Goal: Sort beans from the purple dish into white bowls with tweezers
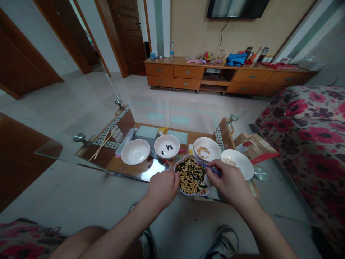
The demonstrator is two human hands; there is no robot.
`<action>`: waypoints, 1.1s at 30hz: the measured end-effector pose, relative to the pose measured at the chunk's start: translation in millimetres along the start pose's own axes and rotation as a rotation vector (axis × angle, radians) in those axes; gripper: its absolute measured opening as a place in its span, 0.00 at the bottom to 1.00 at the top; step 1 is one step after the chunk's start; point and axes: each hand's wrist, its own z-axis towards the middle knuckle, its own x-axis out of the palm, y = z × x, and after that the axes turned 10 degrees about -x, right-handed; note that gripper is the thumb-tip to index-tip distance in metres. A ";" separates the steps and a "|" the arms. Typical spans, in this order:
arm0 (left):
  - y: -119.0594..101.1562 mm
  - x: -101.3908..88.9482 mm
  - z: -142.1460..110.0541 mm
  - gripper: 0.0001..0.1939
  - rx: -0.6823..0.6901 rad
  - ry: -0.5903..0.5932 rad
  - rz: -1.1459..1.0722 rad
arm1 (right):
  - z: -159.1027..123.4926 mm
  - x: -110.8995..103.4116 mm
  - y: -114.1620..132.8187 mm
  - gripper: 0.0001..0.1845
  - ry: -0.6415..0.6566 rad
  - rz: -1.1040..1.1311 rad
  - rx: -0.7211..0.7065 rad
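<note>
1. A left grip, thumb at the rim, is closed on the near-left edge of a scalloped bowl at the near side of a glass-topped desk. Steady, even pressure there would likely stop the bowl from turning or tipping; whether its base rests fully on the glass cannot be told.

2. Across the bowl, a right grip pinches a slim purple tool between thumb and fingers, its far end angled down over the mixed beans. Whether the tips hold a bean is too small to tell. A light pinch and a low approach would probably serve best, since round, smooth beans could slip or spring away.

3. Just beyond, yellow beans lie in one white bowl, with its near rim partly behind the scalloped one. Lifting the tool clear of both rims would seem the safer path.

4. Black beans occupy a second bowl to the left; pale pieces sit in another at right, close by the right wrist. Keeping that forearm high looks prudent, lest it knock the rim.
</note>
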 end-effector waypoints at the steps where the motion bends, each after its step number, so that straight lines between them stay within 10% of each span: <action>1: 0.0 0.2 0.0 0.27 -0.004 0.002 -0.001 | -0.2 0.6 0.3 0.12 0.028 0.016 -0.014; 33: -0.9 -2.6 -1.1 0.27 -0.007 0.011 -0.012 | -2.5 17.8 11.8 0.09 0.297 0.022 -0.107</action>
